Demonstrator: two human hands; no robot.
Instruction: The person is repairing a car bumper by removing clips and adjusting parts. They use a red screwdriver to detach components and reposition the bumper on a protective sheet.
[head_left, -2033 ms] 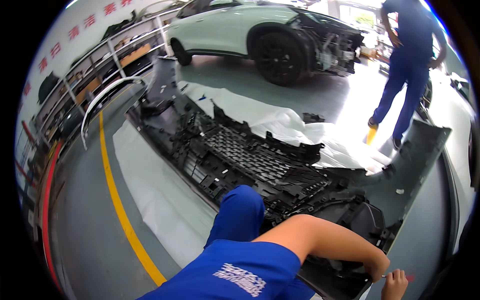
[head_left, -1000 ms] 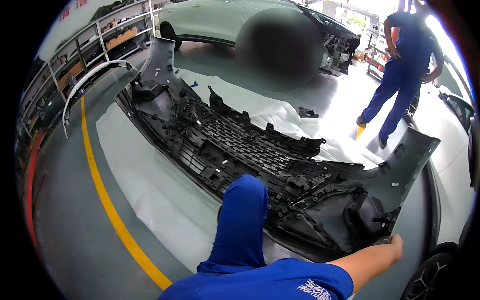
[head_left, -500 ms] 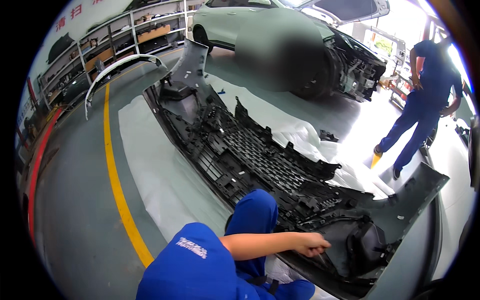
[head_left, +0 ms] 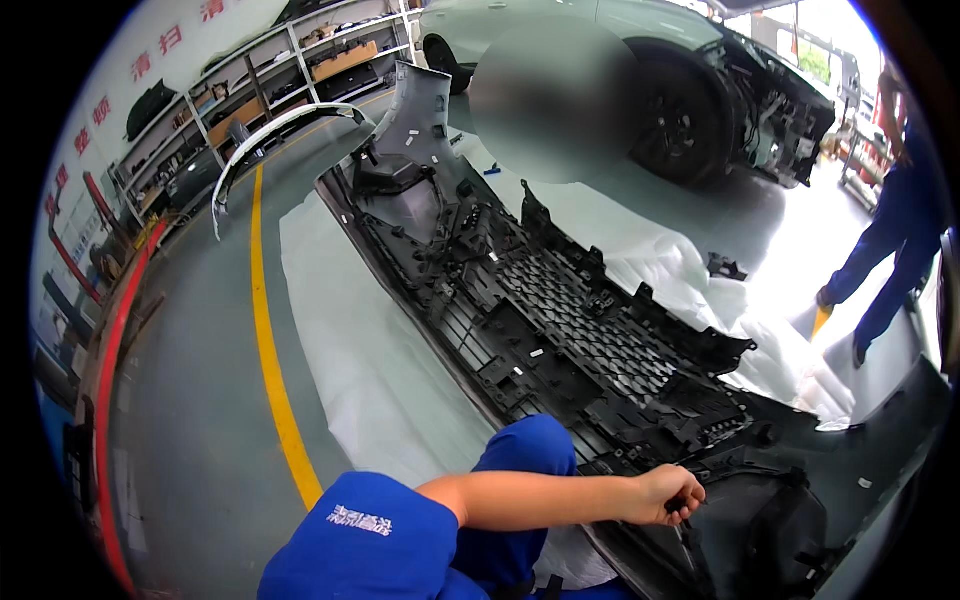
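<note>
My left hand (head_left: 668, 495) reaches in on a bare forearm from a blue sleeve, with its fingers curled closed. A small dark thing shows between the fingertips, too small to name. Below the hand lies a large car bumper (head_left: 428, 110), inner side up, with a black mesh grille (head_left: 585, 335) along its middle. The hand is over the near right part of the bumper, beside a dark rounded housing (head_left: 790, 520) and a black strip or cable. My right hand is out of view.
White sheeting (head_left: 345, 340) lies under the bumper. A pale car (head_left: 650, 30) with its front end exposed stands behind. At the right is a person in blue (head_left: 895, 240). A white arched trim (head_left: 240, 155) and shelves (head_left: 290, 60) stand far left.
My view has turned left, so the scene sits further right. My left hand stays over the bumper's near right part, its fingers now more curled, with a small dark thing showing in them.
</note>
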